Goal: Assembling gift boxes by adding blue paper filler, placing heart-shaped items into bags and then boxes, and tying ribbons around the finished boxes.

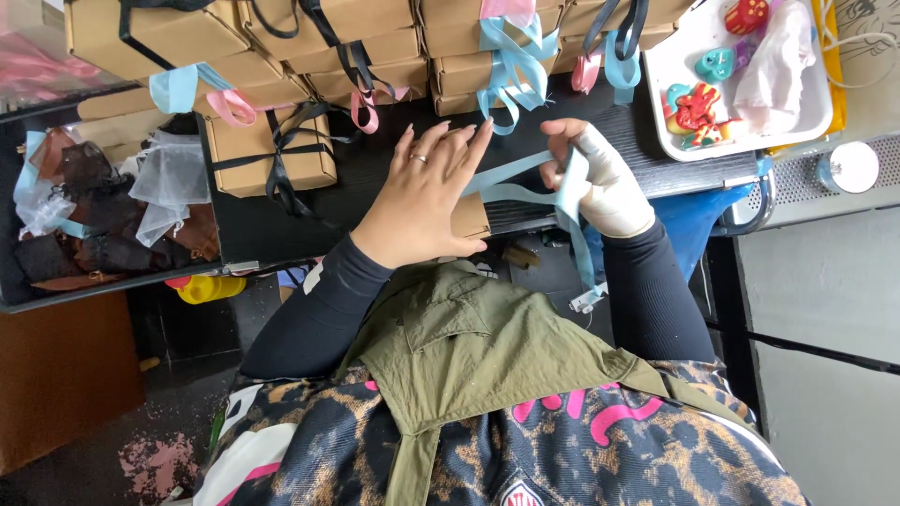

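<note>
The dark surface (375,178) carries everything. Along its far edge, beyond the small brown box, stand stacked brown boxes (319,56) tied with black, blue and pink ribbons. Far to the right of that box sits a white tray (741,141) of coloured trinkets. The left hand (422,192) lies flat, fingers spread, on the small brown box (472,215) at the near edge. Just right of the box, the right hand (600,183) has its grip pinched together on a light blue ribbon (525,183) running to the box.
</note>
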